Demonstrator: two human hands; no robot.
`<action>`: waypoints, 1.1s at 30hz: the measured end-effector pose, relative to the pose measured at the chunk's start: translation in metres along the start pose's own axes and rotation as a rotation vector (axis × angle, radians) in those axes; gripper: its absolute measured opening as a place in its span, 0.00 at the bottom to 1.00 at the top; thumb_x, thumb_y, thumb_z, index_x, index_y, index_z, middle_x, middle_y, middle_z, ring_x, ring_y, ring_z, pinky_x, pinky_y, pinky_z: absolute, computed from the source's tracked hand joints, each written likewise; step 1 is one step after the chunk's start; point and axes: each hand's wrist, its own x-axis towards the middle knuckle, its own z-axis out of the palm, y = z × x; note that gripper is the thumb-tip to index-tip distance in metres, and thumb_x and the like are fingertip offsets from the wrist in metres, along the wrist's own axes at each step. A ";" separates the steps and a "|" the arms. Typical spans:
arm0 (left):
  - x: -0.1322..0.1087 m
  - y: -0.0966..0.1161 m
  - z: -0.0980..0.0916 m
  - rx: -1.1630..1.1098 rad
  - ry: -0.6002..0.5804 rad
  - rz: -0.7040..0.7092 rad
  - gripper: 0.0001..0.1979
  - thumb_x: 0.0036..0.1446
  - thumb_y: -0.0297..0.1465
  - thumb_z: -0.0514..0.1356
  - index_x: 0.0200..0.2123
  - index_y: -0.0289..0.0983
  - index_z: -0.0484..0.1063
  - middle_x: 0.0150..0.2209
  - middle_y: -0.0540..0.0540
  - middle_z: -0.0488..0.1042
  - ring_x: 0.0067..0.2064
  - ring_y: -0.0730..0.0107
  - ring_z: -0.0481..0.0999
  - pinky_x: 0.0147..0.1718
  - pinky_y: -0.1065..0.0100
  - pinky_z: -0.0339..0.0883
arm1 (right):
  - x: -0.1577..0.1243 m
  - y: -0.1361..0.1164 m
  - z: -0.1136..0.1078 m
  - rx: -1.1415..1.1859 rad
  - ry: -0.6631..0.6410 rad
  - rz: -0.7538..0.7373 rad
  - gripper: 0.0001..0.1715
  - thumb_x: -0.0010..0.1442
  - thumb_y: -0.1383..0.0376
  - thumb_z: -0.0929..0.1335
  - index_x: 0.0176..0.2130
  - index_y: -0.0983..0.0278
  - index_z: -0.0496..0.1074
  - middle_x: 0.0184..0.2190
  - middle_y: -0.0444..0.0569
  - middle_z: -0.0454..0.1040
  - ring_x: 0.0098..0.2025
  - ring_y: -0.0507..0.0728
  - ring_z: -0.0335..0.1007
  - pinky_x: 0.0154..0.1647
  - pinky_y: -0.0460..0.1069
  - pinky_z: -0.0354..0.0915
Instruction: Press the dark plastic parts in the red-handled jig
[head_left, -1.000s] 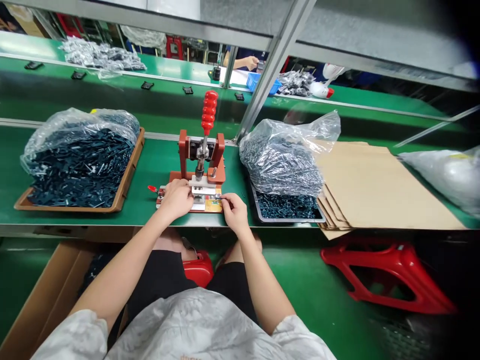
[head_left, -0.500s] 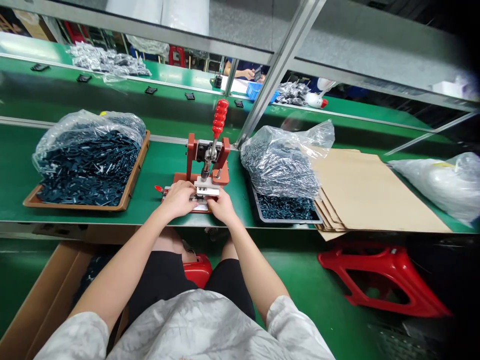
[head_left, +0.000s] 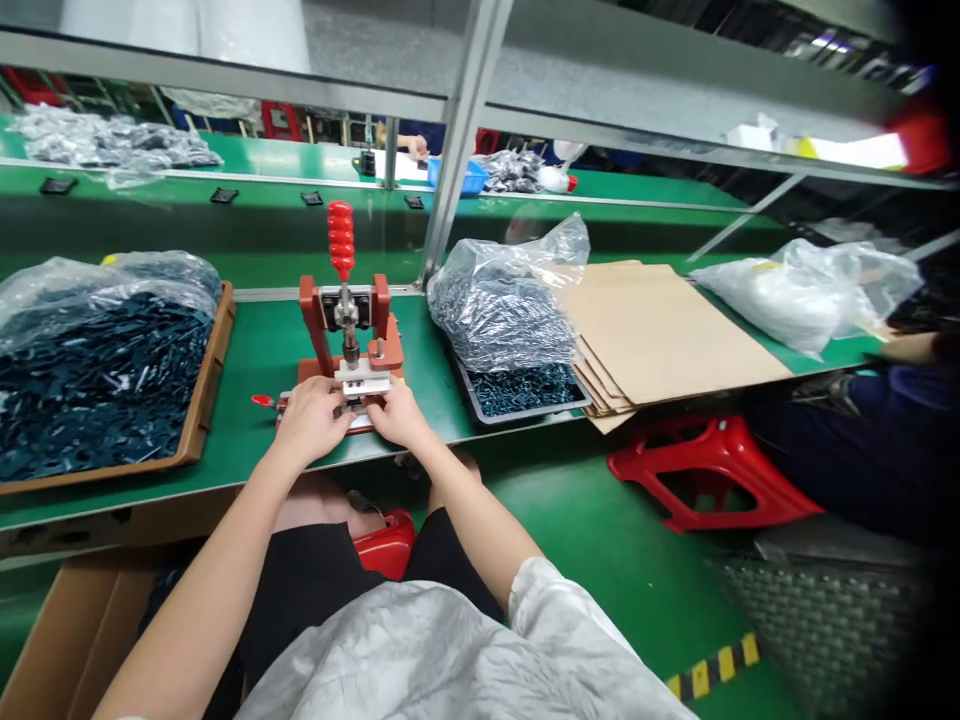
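A red-brown toggle press point(head_left: 313, 325) stands on the green bench, its red ribbed handle point(head_left: 340, 240) pointing up. Below its plunger sits a silver metal block point(head_left: 363, 378). My left hand point(head_left: 311, 418) is at the block's left side, fingers bent in with the thumb at the front edge. On the right side, my right hand point(head_left: 397, 412) has its thumb and fingers closed in against the fixture. Any small part between the fingertips is hidden. A small red-tipped lever point(head_left: 262, 400) sticks out left of the fixture.
Left stands a brown tray point(head_left: 206, 400) heaped with dark blue-green parts under plastic. Right are a black tray point(head_left: 525, 408) of small dark parts, a plastic bag point(head_left: 499, 315) and cardboard sheets point(head_left: 667, 320). A red stool point(head_left: 712, 470) is on the floor; another person sits at far right.
The view has swung right, so the bench things appear further left and a person at far right has come into view. Both hands stay at the press fixture; its handle remains up.
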 end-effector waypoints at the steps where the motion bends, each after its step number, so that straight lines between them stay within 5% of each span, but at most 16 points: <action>1: -0.004 0.000 -0.001 -0.008 0.018 0.038 0.09 0.57 0.35 0.63 0.37 0.38 0.81 0.48 0.36 0.76 0.54 0.43 0.73 0.55 0.45 0.68 | 0.001 0.000 -0.001 -0.005 -0.002 -0.005 0.22 0.61 0.73 0.67 0.54 0.60 0.77 0.55 0.53 0.76 0.56 0.62 0.73 0.60 0.56 0.68; 5: -0.030 -0.014 -0.018 -0.029 0.314 0.062 0.12 0.62 0.34 0.60 0.46 0.40 0.78 0.53 0.38 0.76 0.58 0.51 0.72 0.62 0.48 0.63 | 0.002 -0.001 -0.004 0.086 0.009 -0.028 0.20 0.62 0.72 0.67 0.51 0.61 0.78 0.54 0.53 0.75 0.56 0.61 0.73 0.60 0.55 0.69; 7: -0.036 -0.027 -0.028 -0.044 0.554 -0.112 0.13 0.63 0.37 0.59 0.49 0.39 0.76 0.52 0.38 0.75 0.59 0.52 0.72 0.64 0.47 0.61 | 0.002 -0.001 -0.005 0.132 0.019 -0.033 0.18 0.62 0.72 0.67 0.49 0.61 0.79 0.53 0.54 0.76 0.56 0.61 0.74 0.60 0.55 0.69; 9: -0.031 -0.038 -0.033 -0.171 0.672 -0.299 0.19 0.67 0.41 0.54 0.54 0.38 0.72 0.54 0.37 0.74 0.59 0.54 0.73 0.61 0.50 0.65 | 0.002 -0.002 -0.005 0.150 0.026 -0.025 0.17 0.61 0.72 0.67 0.47 0.61 0.80 0.52 0.54 0.76 0.56 0.61 0.74 0.60 0.55 0.68; 12: -0.009 -0.033 -0.024 -0.352 0.540 -0.322 0.27 0.72 0.44 0.40 0.64 0.38 0.61 0.60 0.35 0.71 0.61 0.59 0.72 0.60 0.55 0.68 | 0.000 -0.002 -0.005 0.162 0.033 -0.008 0.16 0.60 0.73 0.67 0.45 0.61 0.80 0.52 0.53 0.76 0.54 0.60 0.74 0.60 0.55 0.68; 16: 0.008 -0.009 -0.001 -0.159 0.292 -0.156 0.35 0.68 0.52 0.45 0.69 0.35 0.55 0.62 0.31 0.69 0.64 0.47 0.69 0.63 0.47 0.63 | 0.002 0.001 -0.007 0.228 0.035 0.069 0.17 0.58 0.73 0.68 0.45 0.62 0.79 0.48 0.51 0.80 0.50 0.59 0.77 0.55 0.54 0.71; 20: 0.001 -0.009 0.001 -0.256 0.252 -0.197 0.34 0.69 0.51 0.41 0.68 0.37 0.57 0.63 0.33 0.69 0.65 0.50 0.68 0.63 0.48 0.63 | 0.011 0.005 -0.012 0.302 -0.016 0.181 0.17 0.56 0.73 0.68 0.44 0.61 0.80 0.40 0.48 0.83 0.43 0.60 0.80 0.48 0.53 0.74; 24: 0.016 -0.008 -0.027 -0.409 0.412 -0.301 0.28 0.69 0.49 0.45 0.65 0.42 0.63 0.64 0.38 0.68 0.67 0.53 0.67 0.66 0.49 0.61 | 0.018 -0.001 -0.018 0.388 0.012 0.128 0.19 0.52 0.74 0.68 0.40 0.59 0.82 0.37 0.45 0.84 0.43 0.61 0.81 0.45 0.52 0.74; 28: 0.068 0.028 -0.080 -0.555 0.658 -0.205 0.29 0.66 0.47 0.52 0.67 0.46 0.58 0.70 0.42 0.60 0.71 0.52 0.59 0.71 0.48 0.52 | 0.020 -0.007 -0.020 0.368 -0.015 0.148 0.18 0.51 0.71 0.69 0.38 0.54 0.82 0.33 0.41 0.83 0.40 0.61 0.81 0.38 0.50 0.74; 31: 0.097 0.061 -0.113 -0.780 0.636 -0.118 0.31 0.64 0.48 0.54 0.68 0.50 0.57 0.65 0.44 0.69 0.65 0.51 0.70 0.65 0.48 0.66 | 0.021 -0.010 -0.028 0.287 -0.066 0.185 0.17 0.55 0.67 0.70 0.40 0.47 0.81 0.36 0.34 0.82 0.42 0.59 0.81 0.39 0.49 0.73; 33: 0.100 0.069 -0.115 -0.788 0.620 -0.107 0.29 0.59 0.47 0.57 0.64 0.54 0.65 0.55 0.47 0.78 0.55 0.48 0.79 0.55 0.45 0.76 | 0.019 -0.014 -0.036 0.230 -0.075 0.202 0.15 0.60 0.64 0.71 0.47 0.48 0.78 0.44 0.36 0.80 0.45 0.57 0.79 0.42 0.50 0.74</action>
